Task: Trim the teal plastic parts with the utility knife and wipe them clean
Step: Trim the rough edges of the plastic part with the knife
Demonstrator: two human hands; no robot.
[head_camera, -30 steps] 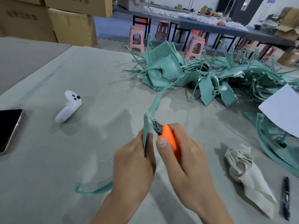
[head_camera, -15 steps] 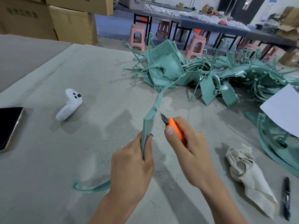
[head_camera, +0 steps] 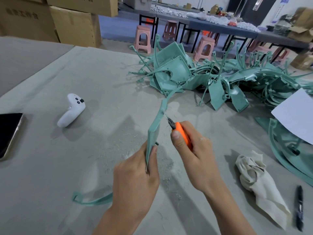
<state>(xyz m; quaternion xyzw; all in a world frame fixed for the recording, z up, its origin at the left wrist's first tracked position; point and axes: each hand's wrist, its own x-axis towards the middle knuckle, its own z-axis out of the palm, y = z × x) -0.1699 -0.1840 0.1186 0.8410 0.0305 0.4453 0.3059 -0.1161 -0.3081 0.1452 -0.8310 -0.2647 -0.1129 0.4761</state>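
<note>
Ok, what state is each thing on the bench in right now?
Left hand: grips the teal part.
Teal part: held upright, blade at its edge.
Right hand: grips the utility knife.
Utility knife: blade out, tip touching the part.
Rag: crumpled, lying untouched.
Teal pile: heaped, untouched.
Phone: flat, screen dark.
Controller: lying idle.
Pen: lying flat.

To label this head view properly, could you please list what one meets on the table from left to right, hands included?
From the left: phone → white controller → left hand holding the teal part → right hand holding the orange utility knife → crumpled cloth → black pen.
</note>
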